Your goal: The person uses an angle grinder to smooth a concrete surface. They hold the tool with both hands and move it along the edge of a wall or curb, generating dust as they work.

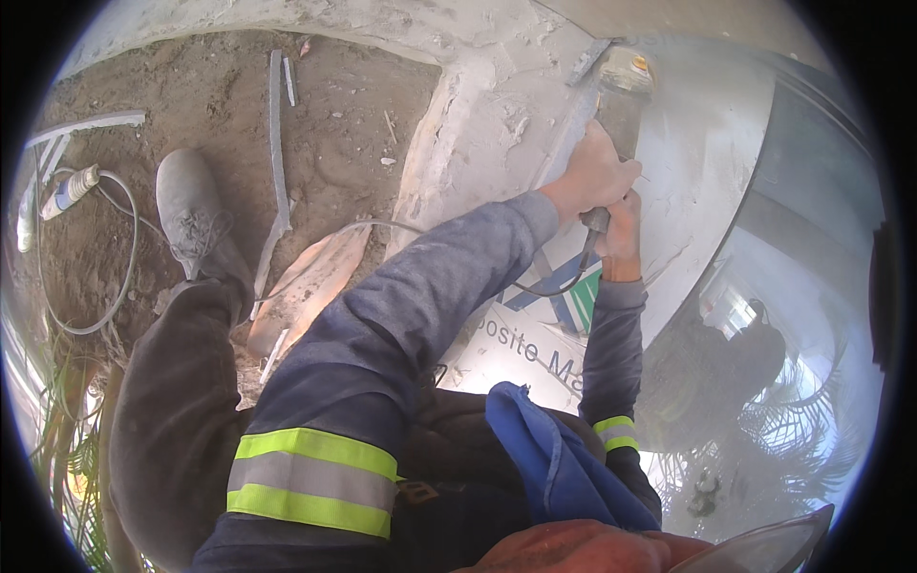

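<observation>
My left hand (589,175) is closed around the body of a dusty corded power tool (622,116) that looks like an angle grinder. Closer to me, my right hand (623,232) wraps the tool's rear end, where the cable (585,269) comes out. The tool's head points away from me, at the foot of a pale, dusty wall edge; any disc on it is too blurred to make out. Beneath both hands lies a white panel (702,162) with printed lettering and a blue and green mark.
Bare soil (353,105) at left carries grey strips (277,143) and a cable connector (72,189). My dusty shoe (188,201) stands there, near the looping cable. A rough concrete ledge (478,124) divides soil from panel. Reflective glass (793,286) rises along the right.
</observation>
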{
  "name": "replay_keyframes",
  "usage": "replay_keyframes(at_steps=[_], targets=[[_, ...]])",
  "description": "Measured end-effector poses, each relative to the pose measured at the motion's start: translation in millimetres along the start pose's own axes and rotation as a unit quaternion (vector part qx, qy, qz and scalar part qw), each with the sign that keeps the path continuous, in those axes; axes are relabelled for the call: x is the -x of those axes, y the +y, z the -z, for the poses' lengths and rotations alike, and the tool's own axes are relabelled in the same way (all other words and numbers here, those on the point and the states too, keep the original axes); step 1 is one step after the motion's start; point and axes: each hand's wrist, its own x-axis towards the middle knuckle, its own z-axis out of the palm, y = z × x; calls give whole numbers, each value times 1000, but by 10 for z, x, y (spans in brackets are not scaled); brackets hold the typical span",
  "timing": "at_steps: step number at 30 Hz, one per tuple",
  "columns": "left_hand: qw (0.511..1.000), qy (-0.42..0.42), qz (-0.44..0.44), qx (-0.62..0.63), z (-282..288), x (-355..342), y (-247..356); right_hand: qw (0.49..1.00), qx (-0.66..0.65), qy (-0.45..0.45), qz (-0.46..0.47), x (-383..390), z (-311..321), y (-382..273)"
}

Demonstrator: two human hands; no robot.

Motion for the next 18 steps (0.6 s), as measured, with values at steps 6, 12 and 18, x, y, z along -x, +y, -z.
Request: replay_keyframes(at_steps=[6, 12, 18], targets=[[999, -29, -1, 18, -13, -6, 110, 999, -6, -16, 35, -7, 105, -16], [999, -34, 15, 5, 29, -74, 155, 999, -15, 9, 34, -31, -31, -123], [999, -40, 20, 28, 60, -129, 217, 999, -25, 8, 25, -92, -4, -141]])
